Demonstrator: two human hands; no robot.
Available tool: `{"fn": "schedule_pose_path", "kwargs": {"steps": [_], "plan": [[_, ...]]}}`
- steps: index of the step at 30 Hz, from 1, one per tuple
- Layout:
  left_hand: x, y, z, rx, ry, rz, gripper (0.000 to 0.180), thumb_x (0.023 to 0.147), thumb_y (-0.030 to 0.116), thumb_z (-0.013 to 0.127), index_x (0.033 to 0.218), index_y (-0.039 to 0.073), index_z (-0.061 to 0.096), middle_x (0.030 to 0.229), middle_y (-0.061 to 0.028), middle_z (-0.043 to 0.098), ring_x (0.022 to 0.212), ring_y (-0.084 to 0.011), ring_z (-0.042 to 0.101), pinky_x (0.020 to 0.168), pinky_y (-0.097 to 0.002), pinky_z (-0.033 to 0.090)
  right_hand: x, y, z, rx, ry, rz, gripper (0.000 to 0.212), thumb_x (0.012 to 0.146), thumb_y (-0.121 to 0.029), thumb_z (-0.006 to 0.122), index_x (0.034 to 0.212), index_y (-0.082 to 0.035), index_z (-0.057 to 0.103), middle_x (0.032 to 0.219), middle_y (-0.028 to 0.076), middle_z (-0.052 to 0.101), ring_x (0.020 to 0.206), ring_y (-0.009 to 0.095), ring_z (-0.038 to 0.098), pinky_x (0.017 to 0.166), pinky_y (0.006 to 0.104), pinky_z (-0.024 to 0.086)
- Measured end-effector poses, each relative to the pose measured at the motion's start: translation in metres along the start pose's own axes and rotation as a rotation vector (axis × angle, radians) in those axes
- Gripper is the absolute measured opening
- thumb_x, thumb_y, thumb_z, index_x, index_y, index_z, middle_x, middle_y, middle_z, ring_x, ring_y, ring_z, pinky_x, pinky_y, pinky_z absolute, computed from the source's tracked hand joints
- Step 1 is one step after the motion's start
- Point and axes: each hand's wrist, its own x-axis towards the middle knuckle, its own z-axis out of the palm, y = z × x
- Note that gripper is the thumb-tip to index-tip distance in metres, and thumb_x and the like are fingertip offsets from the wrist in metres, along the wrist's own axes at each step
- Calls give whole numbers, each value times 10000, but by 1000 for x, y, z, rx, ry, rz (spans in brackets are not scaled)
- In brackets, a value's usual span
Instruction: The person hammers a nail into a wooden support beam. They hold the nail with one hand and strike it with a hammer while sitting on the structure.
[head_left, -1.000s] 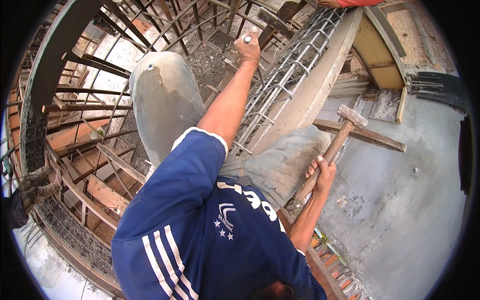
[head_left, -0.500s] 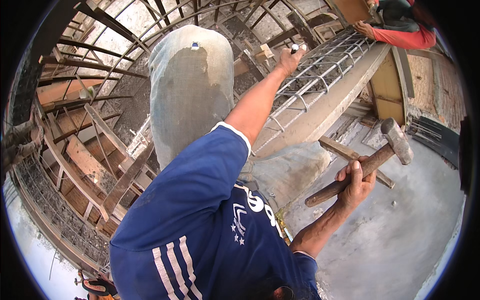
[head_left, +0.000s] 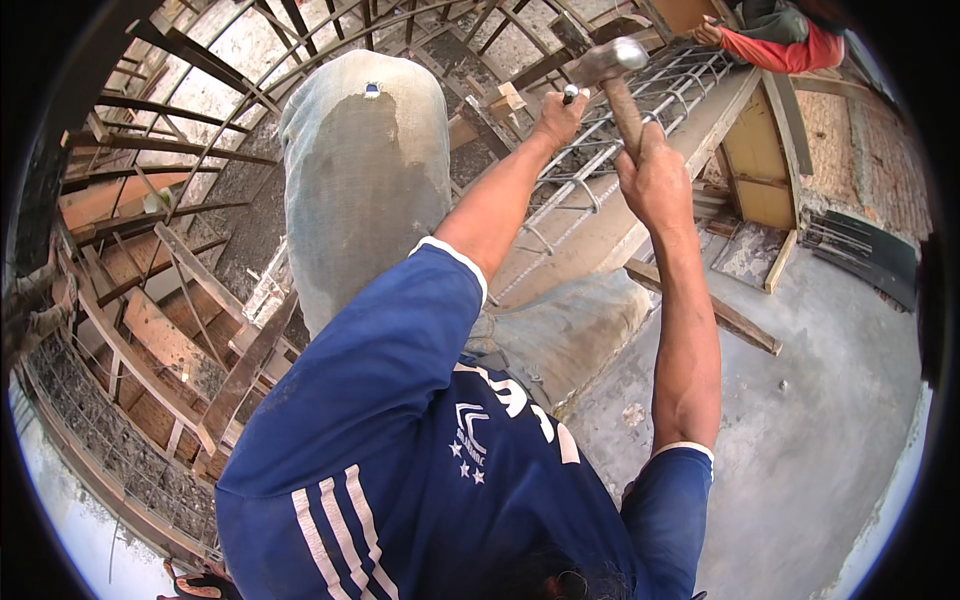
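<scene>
Steel-headed hammer, clenched in the right fist, hung near the metal rod, which the left fist gripped beside the steel bars, rod end protruding, work apparently unfinished.

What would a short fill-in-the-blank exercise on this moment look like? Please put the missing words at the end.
1. The left hand holds a shiny-ended rod, while the right hand grips a ____ by its wooden handle.
2. The stripes on the blue shirt are ____.
3. The other worker's sleeve is ____.

Missing words: hammer; white; red.
</scene>
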Motion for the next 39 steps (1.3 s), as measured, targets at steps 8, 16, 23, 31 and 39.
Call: {"fn": "schedule_pose_path", "kwargs": {"steps": [8,16,23,31,39], "plan": [[15,-4,-22,-5,203,339,336,837,290,732,932,-31,695,864,-259,693,810,-367,688,711,-415,526,-27,-8,-8,336,-124,157,333,820,-201,655,1047,29,573,788,301,626,773,457,638,718,508,499],[24,-20,-23,-145,474,147,563,917,461,625,640,-29,620,570,-228,590,569,-350,604,566,-463,426,-94,-7,-57,721,15,399,186,928,-181,660,957,-30,557,592,14,520,482,83,483,471,259,408],[19,37,-31,-188,425,190,501,903,403,642,656,-33,644,603,-255,586,604,-410,632,569,-485,435,-127,-3,-72,904,172,410,176,933,-133,657,1015,-9,563,678,2,548,533,73,503,476,234,395],[8,21,-23,-192,389,171,503,911,412,636,655,-20,659,609,-224,623,609,-349,666,574,-449,455,-120,-15,-71,935,134,396,174,933,-126,655,1015,-7,558,679,11,553,538,86,517,486,229,398],[11,8,-17,-262,338,122,488,889,417,665,669,-20,657,595,-175,617,579,-262,606,560,-428,438,-110,-21,-73,923,121,352,173,932,-125,660,988,-4,549,661,24,550,532,89,517,482,234,392]]}}
